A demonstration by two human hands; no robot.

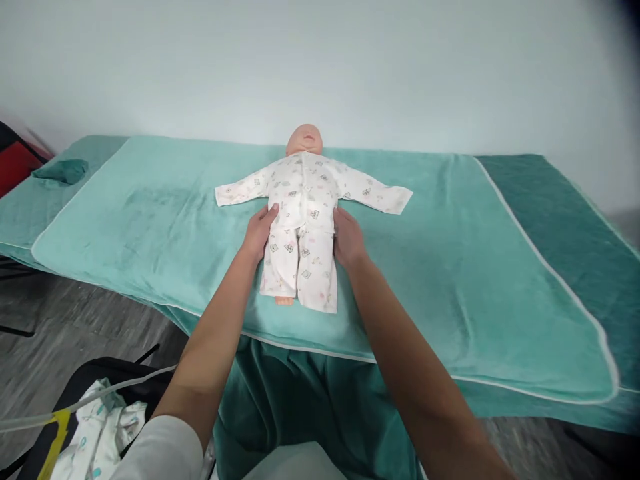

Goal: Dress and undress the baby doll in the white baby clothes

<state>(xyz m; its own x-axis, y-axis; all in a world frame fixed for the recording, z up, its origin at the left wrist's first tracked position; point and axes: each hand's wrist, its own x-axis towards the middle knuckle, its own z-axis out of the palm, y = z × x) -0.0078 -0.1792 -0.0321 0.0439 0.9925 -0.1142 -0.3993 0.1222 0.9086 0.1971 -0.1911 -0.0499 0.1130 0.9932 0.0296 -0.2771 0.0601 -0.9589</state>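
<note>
A baby doll (306, 140) lies on its back on the green bed cover, its head toward the wall. It wears a white printed pajama top (303, 183) with both sleeves spread outward, and matching pajama pants (299, 267). One foot (284, 301) shows below a pant leg; the other is hidden. My left hand (261, 230) grips the clothing at one side of the doll's waist, thumb on top. At the opposite side my right hand (349, 237) holds the clothing near the top's hem, its fingertips partly hidden.
A green cover with white piping (165, 220) spreads over the long bed against a white wall (320, 67). At lower left, a black chair (95, 373) bears white printed baby clothes (95, 433). A pale cable (125, 383) with yellow tape crosses there. A red item (17, 167) stands far left.
</note>
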